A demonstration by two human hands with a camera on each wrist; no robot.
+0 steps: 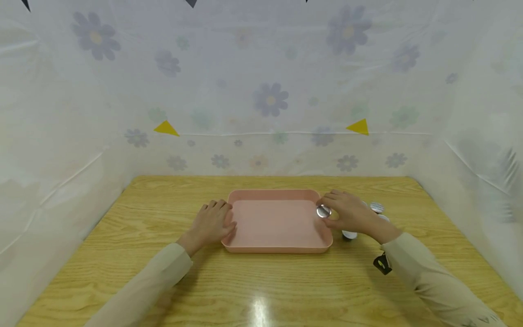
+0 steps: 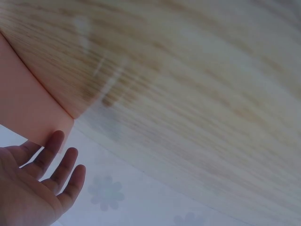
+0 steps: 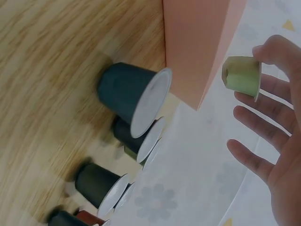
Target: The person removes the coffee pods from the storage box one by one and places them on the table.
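Observation:
At its left side, my left hand (image 1: 209,223) holds the rim of a pink rectangular tray (image 1: 278,250), thumb over the inner edge and fingers along the outer wall (image 2: 37,103). My right hand (image 1: 347,211) pinches a light green coffee capsule (image 3: 242,75) between thumb and fingers, above the tray's right rim. Its silver lid (image 1: 323,211) faces up in the head view. Beside the tray on the right, several dark coffee capsules stand lid up, among them a dark teal one (image 3: 124,92) and a dark green one (image 3: 99,183). My right hand and forearm partly hide this group in the head view.
A wood-grain table (image 1: 261,277) carries everything. A black piece (image 1: 382,263) shows by my right sleeve. Flowered white sheeting (image 1: 269,150) hangs behind the table and along both sides.

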